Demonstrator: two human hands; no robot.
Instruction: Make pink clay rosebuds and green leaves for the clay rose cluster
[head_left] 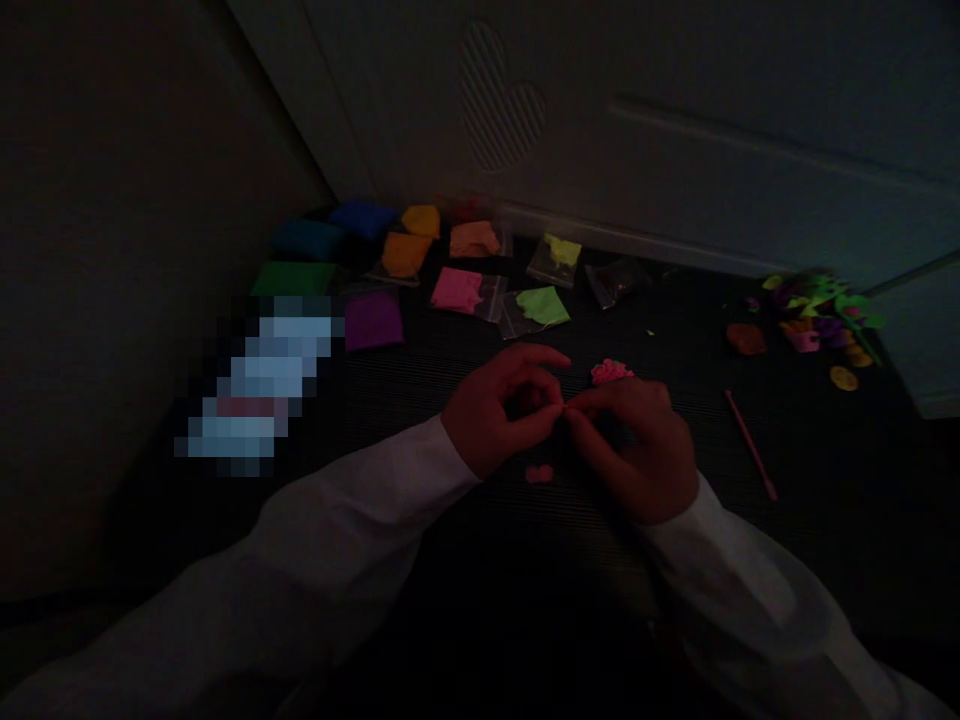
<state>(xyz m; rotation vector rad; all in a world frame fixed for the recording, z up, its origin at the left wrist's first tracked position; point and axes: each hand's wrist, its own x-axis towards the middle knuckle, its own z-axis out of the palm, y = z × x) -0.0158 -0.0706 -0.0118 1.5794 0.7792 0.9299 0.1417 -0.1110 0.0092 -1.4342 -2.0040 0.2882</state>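
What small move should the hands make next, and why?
Perhaps ease the right hand slightly off the left hand: their fingertips meet, and it's too dim to tell what they pinch. The small pink piece lies apart, on the table.

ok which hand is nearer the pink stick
Right: the right hand is left of the pink stick, not touching it; the left hand is farther left.

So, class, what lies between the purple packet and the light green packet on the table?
The pink packet lies between the purple packet and the light green packet, set slightly farther back; the head view shows this.
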